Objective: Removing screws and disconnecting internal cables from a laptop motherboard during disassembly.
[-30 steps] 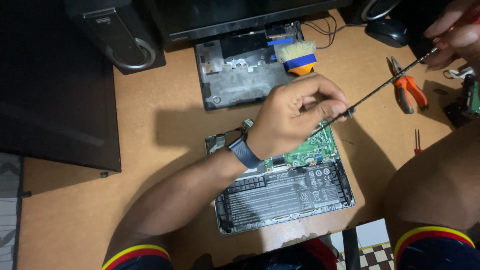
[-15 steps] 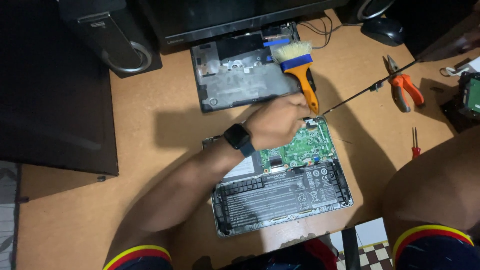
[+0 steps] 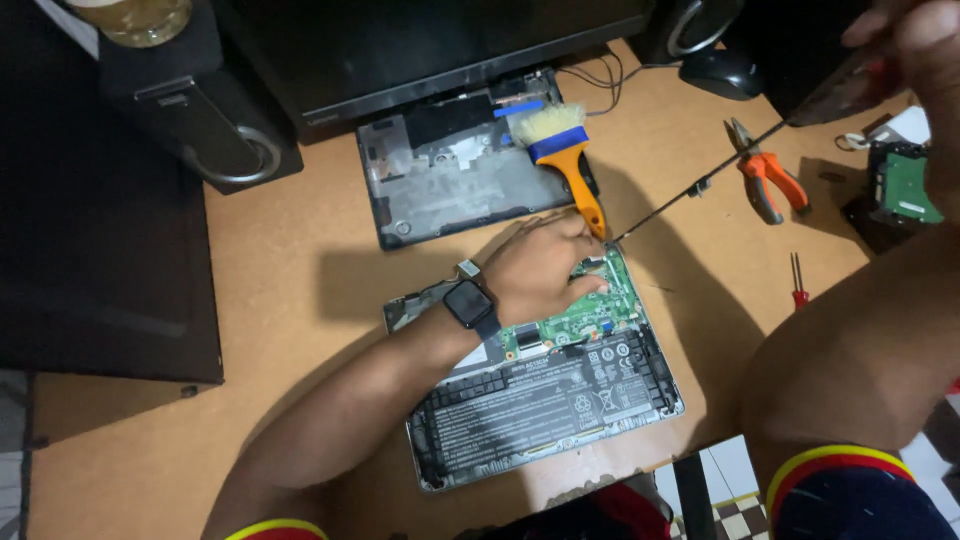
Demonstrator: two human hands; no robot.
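Keeping the left hand [image 3: 545, 265] flat on the green board of the opened laptop [image 3: 540, 385], fingers loose and holding nothing, while the right hand [image 3: 905, 45], closed on the long screwdriver [image 3: 700, 185], guides its tip slowly down to that board's upper edge, below the orange brush [image 3: 565, 160].

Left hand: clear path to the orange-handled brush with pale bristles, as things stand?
Probably yes. The left hand rests on the opened laptop's green circuit board, and the orange-handled brush lies just beyond its fingers on the grey laptop base cover. Nothing lies between; the thin screwdriver shaft passes to the side.
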